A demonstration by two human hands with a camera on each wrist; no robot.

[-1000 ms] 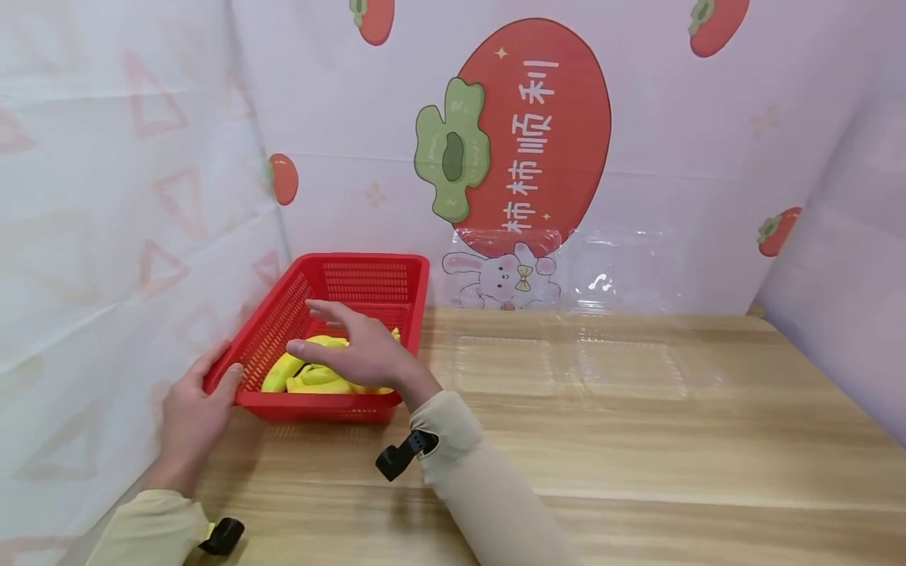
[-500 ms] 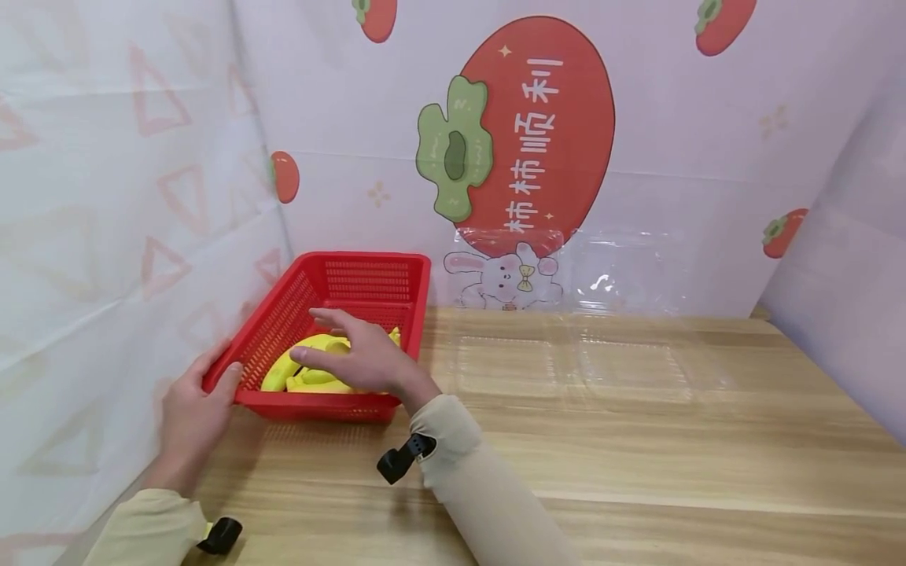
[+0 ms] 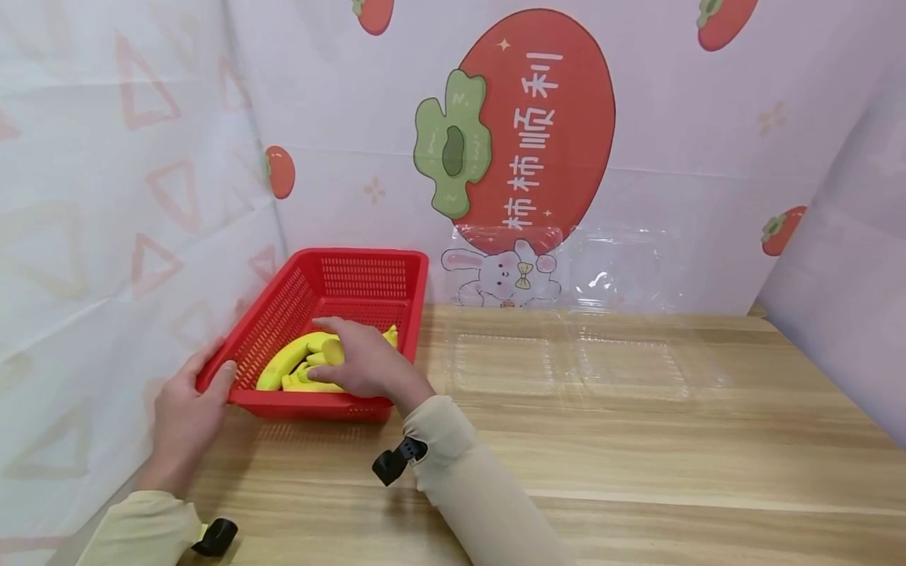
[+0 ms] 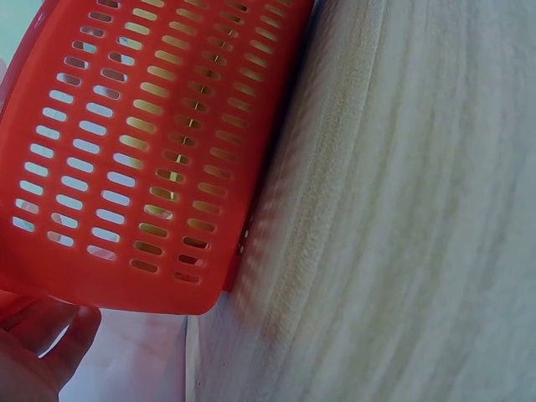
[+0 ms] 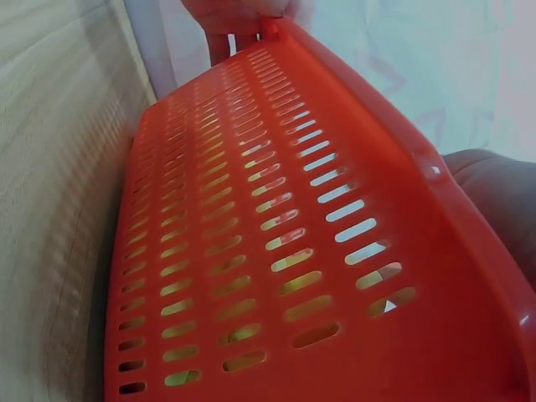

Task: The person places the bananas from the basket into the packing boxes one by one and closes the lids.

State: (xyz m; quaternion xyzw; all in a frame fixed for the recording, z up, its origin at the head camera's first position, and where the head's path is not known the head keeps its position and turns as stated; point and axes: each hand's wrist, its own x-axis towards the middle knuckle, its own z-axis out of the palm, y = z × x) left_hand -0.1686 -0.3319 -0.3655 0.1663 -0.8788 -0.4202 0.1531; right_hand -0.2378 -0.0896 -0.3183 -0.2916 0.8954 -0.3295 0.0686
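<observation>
A red plastic basket (image 3: 311, 405) stands at the left of the table, with several yellow bananas (image 3: 283, 365) lying in its near half. My left hand (image 3: 187, 413) grips the basket's near left corner, thumb on the rim; the left wrist view shows its fingers (image 4: 71, 335) at that corner. My right hand (image 3: 371, 362) reaches over the near right side into the basket. Its thumb and fingers are spread apart around part of a banana. In the right wrist view the basket's slotted wall hides the bananas and most of this hand.
Two clear plastic containers (image 3: 502, 362) with raised lids stand side by side on the wooden table (image 3: 637, 472), right of the basket and near the back wall. A patterned cloth wall (image 3: 92, 236) rises close along the left.
My right hand has lowered deeper into the basket, its thumb and fingers coming down around a banana. My left hand keeps its hold on the corner. The head view has shifted slightly.
</observation>
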